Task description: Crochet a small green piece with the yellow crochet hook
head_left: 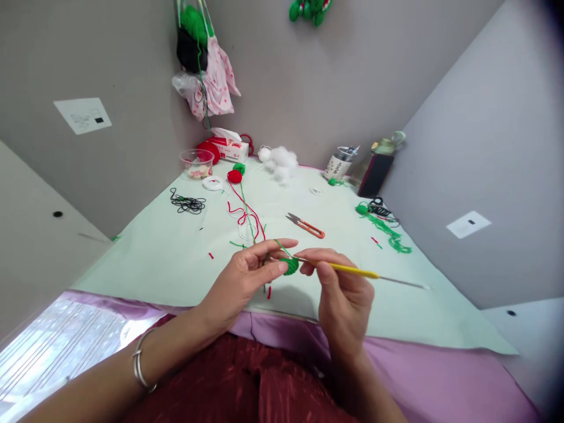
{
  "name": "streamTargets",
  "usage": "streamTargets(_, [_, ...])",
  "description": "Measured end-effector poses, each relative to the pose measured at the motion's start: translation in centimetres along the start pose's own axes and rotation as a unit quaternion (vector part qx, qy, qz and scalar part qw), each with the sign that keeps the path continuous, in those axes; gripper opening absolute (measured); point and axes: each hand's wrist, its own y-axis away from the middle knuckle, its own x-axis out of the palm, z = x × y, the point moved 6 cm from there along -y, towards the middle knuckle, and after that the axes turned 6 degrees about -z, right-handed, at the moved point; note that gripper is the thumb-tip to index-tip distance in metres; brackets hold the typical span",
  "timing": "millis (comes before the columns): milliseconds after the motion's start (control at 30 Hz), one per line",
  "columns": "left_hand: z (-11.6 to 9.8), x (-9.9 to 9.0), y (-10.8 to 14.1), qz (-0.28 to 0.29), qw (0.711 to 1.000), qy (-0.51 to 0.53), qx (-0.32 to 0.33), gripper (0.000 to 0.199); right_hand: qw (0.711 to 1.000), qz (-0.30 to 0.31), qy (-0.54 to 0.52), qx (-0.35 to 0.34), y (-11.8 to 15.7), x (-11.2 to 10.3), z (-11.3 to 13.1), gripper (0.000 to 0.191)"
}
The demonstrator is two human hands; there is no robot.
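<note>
My left hand point(249, 273) pinches a small round green crochet piece point(291, 267) between thumb and fingers, with green yarn running up over its raised index finger. In my right hand point(343, 294) is a crochet hook with a yellow handle point(356, 271), gripped like a pencil. Its tip meets the upper edge of the green piece, and its other thin metal end points right. Red and green strands trail from near my left hand to a red yarn ball point(234, 176) and a green yarn ball point(239, 168) farther back.
Orange-handled thread snips point(306, 225) lie just beyond my hands. Tangled black cord point(187, 202), a clear plastic tub point(197, 164) and a tissue box point(231, 148) stand left. White stuffing point(282, 161), a pen can point(339, 164), a bottle point(379, 170) and green yarn strands point(390, 232) are back and right.
</note>
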Motion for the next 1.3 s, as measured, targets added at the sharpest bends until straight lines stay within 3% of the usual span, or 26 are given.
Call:
streamTargets(133, [-0.3, -0.5, 0.1, -0.019, 0.999, -0.033, 0.012, 0.027, 0.995, 0.000, -0.079, 0.066, -0.1, -0.2, -0.8, 0.022])
streamTargets(233, [-0.6, -0.8, 0.2, -0.034, 0.997, -0.068, 0.035, 0.028, 0.998, 0.007, -0.045, 0.044, 0.1, -0.3, -0.3, 0.022])
streamTargets(333, [-0.9, -0.7, 0.3, -0.055, 0.990, -0.117, 0.060, 0.031, 0.996, 0.017, 0.064, -0.065, 0.6, -0.1, 0.9, 0.024])
streamTargets(433, [-1.0, -0.4, 0.5, -0.079, 0.987, -0.124, 0.070, 0.036, 0.962, 0.044, 0.162, -0.216, 1.8, 0.6, 2.0, 0.028])
streamTargets(533, [-0.2, 0.0, 0.3, -0.059, 0.998, -0.028, -0.007, 0.048, 0.927, 0.026, 0.227, -0.297, 2.4, 0.9, 2.4, 0.030])
streamTargets(600, [0.4, 0.2, 0.1, -0.034, 0.994, 0.055, -0.084, 0.049, 0.943, -0.001, 0.196, -0.268, 2.0, 0.5, 2.4, 0.028])
streamTargets(667, [0.5, 0.1, 0.0, -0.025, 0.987, 0.108, -0.117, 0.044, 0.976, -0.037, 0.107, -0.184, 1.1, -0.2, 2.0, 0.026])
streamTargets(733, [0.2, -0.1, -0.2, -0.026, 0.987, 0.120, -0.103, 0.040, 0.994, -0.056, 0.021, -0.093, 0.4, -0.6, 1.3, 0.025])
streamTargets(833, [-0.1, 0.1, 0.0, -0.009, 0.993, 0.098, -0.070, 0.038, 1.000, -0.013, -0.024, -0.014, 0.0, 0.0, 0.3, 0.021])
streamTargets(933, [-0.1, 0.5, 0.4, 0.005, 0.996, 0.075, -0.043, 0.036, 1.000, 0.007, -0.025, 0.014, 0.2, 0.1, -0.2, 0.019])
streamTargets(1133, [-0.2, -0.1, 0.4, -0.023, 0.999, 0.023, -0.013, 0.031, 0.997, -0.006, -0.061, 0.047, 0.4, -0.2, -0.6, 0.023])
streamTargets(1233, [-0.5, -0.4, 0.5, -0.037, 0.999, -0.001, 0.002, 0.030, 0.999, -0.007, -0.036, 0.029, 0.4, -0.4, 0.0, 0.024])
streamTargets(1300, [-0.7, -0.5, 0.6, -0.051, 0.998, -0.033, 0.020, 0.030, 1.000, 0.000, 0.021, -0.018, 0.5, -0.4, 0.8, 0.023])
